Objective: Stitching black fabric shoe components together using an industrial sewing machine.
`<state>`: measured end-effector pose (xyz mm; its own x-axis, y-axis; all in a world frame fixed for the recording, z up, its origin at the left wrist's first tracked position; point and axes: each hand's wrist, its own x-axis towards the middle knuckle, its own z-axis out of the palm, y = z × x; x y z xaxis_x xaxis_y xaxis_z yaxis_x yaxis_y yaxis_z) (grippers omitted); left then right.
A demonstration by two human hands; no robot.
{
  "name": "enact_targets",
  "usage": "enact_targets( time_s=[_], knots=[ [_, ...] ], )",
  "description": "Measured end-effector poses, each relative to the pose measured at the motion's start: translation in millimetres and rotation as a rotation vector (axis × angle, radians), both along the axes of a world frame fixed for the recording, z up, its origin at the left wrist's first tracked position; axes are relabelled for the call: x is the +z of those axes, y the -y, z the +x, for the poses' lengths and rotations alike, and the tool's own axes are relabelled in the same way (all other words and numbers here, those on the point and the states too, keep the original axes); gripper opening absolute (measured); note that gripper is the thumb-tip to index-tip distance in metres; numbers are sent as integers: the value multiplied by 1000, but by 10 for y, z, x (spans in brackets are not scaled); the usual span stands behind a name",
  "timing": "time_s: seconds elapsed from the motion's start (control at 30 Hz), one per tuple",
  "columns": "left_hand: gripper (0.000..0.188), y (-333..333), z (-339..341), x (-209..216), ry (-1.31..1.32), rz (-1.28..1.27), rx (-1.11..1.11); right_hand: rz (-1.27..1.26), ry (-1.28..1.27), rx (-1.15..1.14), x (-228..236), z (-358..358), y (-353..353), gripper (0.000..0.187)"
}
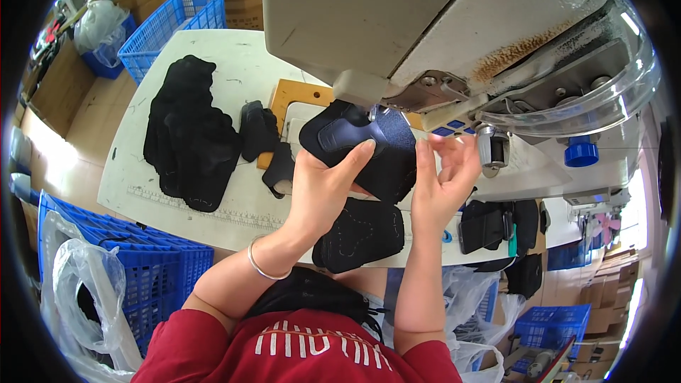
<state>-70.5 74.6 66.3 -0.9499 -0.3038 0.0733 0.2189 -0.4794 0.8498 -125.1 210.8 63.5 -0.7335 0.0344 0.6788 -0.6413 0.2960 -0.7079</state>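
Note:
My left hand (pixel 323 188) grips a black fabric piece (pixel 394 163) under the sewing machine's head (pixel 369 21), thumb on top and the other fingers mostly hidden. A smooth dark patch (pixel 344 132) lies on this piece, lit by the needle lamp. At the piece's right edge, my right hand (pixel 447 177) holds thumb and forefinger close together in a pinch; whatever sits between them is too small to make out. A stack of black pieces with light dotted marks (pixel 358 234) lies at the table's near edge, below my hands.
A heap of black pieces (pixel 188 135) covers the left of the white table (pixel 117 170), beside a smaller black bundle (pixel 257 130). Black items (pixel 486 227) lie at the right. Blue crates (pixel 159 276) and plastic bags (pixel 85 291) stand below left.

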Motion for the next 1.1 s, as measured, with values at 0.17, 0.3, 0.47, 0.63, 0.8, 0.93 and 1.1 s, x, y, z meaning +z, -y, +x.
enact_targets(
  time_s=[0.17,0.3,0.47,0.63,0.8,0.93,1.1],
  knots=[
    [19,56,-30,-5,-32,22,-11,421,-203,-171,44,2,-124,27],
    [19,61,-37,47,-12,55,-31,-13,54,6,-97,32,-49,26],
    [20,196,-36,21,40,-6,-61,-298,495,395,-43,225,16,27],
    [20,290,-115,15,51,-91,-64,-279,387,427,-73,228,48,16],
    [31,474,-184,84,87,-206,-173,-255,403,424,-85,259,83,13],
    [23,588,-270,136,105,-310,-190,-269,433,397,-88,315,181,12],
    [28,682,-404,136,62,-256,-309,-294,458,339,-81,359,286,11]
  ],
)
